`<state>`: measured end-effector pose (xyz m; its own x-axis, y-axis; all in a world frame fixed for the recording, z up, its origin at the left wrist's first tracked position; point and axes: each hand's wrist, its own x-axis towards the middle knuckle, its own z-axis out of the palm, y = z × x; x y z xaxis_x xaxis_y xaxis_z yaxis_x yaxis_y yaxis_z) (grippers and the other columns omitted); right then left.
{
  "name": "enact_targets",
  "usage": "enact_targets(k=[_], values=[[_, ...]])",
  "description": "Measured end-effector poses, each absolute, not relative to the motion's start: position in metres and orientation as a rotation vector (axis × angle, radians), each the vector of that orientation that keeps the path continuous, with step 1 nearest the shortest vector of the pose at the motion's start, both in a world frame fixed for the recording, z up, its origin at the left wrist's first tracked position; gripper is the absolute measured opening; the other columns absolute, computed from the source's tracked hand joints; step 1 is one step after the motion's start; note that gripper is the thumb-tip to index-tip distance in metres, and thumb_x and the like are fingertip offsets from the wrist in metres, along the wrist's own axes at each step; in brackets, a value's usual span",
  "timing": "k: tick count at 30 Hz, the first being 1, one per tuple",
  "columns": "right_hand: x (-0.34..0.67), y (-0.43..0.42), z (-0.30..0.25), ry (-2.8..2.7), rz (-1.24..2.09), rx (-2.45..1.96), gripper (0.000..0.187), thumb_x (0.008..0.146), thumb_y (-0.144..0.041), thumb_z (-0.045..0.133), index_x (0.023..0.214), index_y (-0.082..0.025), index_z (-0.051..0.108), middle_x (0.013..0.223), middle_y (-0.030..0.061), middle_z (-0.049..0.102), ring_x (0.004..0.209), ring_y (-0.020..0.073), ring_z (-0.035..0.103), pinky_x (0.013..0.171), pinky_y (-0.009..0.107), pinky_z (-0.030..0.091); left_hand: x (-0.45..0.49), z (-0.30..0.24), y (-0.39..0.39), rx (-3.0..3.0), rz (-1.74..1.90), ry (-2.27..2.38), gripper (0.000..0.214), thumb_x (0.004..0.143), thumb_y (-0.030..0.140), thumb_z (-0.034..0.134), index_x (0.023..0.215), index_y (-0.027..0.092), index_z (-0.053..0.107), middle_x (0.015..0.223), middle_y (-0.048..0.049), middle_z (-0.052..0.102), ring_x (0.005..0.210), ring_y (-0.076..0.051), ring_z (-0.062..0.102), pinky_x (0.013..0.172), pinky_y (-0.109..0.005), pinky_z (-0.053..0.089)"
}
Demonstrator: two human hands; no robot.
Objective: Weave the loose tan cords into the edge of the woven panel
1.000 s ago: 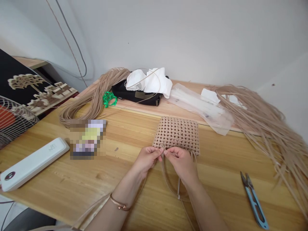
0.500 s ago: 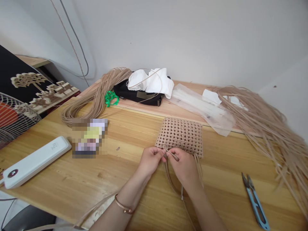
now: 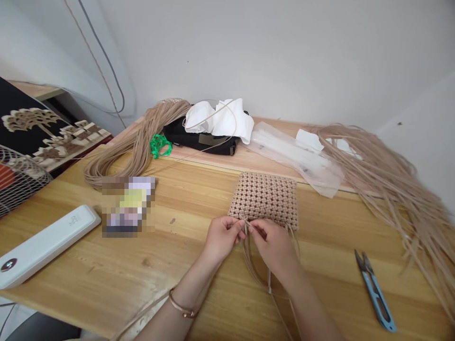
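Note:
A tan woven piece (image 3: 265, 196) with a knotted grid pattern lies flat on the wooden table. At its near left corner, my left hand (image 3: 224, 234) pinches tan strands between thumb and fingers. Right beside it, my right hand (image 3: 272, 239) pinches a strand of the same cord, with the fingertips of both hands almost meeting. Loose tan cords (image 3: 250, 265) hang from the near edge, running down between my forearms. A small white tie (image 3: 269, 282) sits around some of them. The exact crossing of the strands is partly hidden by my fingers.
Blue-handled thread snips (image 3: 376, 291) lie at the right. A big bundle of tan cord (image 3: 384, 166) spreads behind them, another bundle (image 3: 137, 147) at back left. A black bag (image 3: 202, 137) with white tissue, a plastic sleeve (image 3: 298, 158), a white device (image 3: 50, 246) and a blurred-out object (image 3: 130, 206) also lie around.
The view has shifted slightly. My right fingertips have drawn a little away from my left ones along the strand; both hands stay at the same corner of the woven piece.

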<state>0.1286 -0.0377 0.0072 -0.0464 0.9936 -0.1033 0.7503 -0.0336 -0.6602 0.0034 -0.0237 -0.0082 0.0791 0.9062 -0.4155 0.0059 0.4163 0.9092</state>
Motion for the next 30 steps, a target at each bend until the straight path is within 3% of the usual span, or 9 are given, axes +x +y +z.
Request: enact_targets(k=[5,11,18,25,30], values=[[0.122,-0.037,0.01,-1.604,0.954,-1.86,0.018,0.072,-0.015,0.047,0.079,-0.019,0.064,0.079,0.0059,0.065,0.073,0.0194,0.057,0.065,0.029,0.038,0.002,-0.009,-0.023,0.897,0.825,1.304,0.02,0.066,0.029,0.056,0.054,0.013,0.059,0.046,0.0014,0.054,0.035,-0.004,0.037,0.036,-0.017,0.026],[0.116,-0.034,0.007,-1.445,1.083,-1.831,0.015,0.072,-0.025,0.051,0.069,-0.018,0.063,0.072,0.0052,0.067,0.067,0.0188,0.059,0.062,0.029,0.041,0.0,-0.008,-0.023,0.862,0.816,1.251,0.024,0.068,0.031,0.054,0.052,0.013,0.055,0.044,0.0028,0.05,0.034,-0.004,0.035,0.035,-0.017,0.023],[0.117,-0.035,-0.003,-1.289,1.177,-1.721,0.017,0.07,-0.029,0.055,0.077,-0.016,0.064,0.075,0.0057,0.067,0.07,0.0187,0.06,0.065,0.029,0.045,-0.009,-0.008,-0.022,0.931,0.748,1.134,0.026,0.073,0.032,0.049,0.055,0.013,0.054,0.038,0.0052,0.042,0.033,-0.003,0.03,0.036,-0.017,0.02],[0.117,-0.037,-0.006,-1.267,1.159,-1.726,0.02,0.07,-0.03,0.056,0.079,-0.015,0.064,0.079,0.0063,0.067,0.072,0.0187,0.06,0.068,0.03,0.046,-0.013,-0.014,-0.024,1.057,0.737,1.132,0.021,0.075,0.029,0.044,0.066,0.012,0.054,0.057,0.0003,0.056,0.037,-0.004,0.037,0.038,-0.018,0.028],[0.117,-0.038,-0.008,-1.275,1.123,-1.75,0.021,0.07,-0.03,0.056,0.081,-0.015,0.064,0.081,0.0069,0.068,0.074,0.0194,0.061,0.069,0.031,0.046,-0.014,-0.019,-0.026,1.164,0.722,1.181,0.024,0.078,0.031,0.04,0.066,0.014,0.053,0.057,0.0006,0.055,0.038,-0.005,0.037,0.039,-0.018,0.029]])
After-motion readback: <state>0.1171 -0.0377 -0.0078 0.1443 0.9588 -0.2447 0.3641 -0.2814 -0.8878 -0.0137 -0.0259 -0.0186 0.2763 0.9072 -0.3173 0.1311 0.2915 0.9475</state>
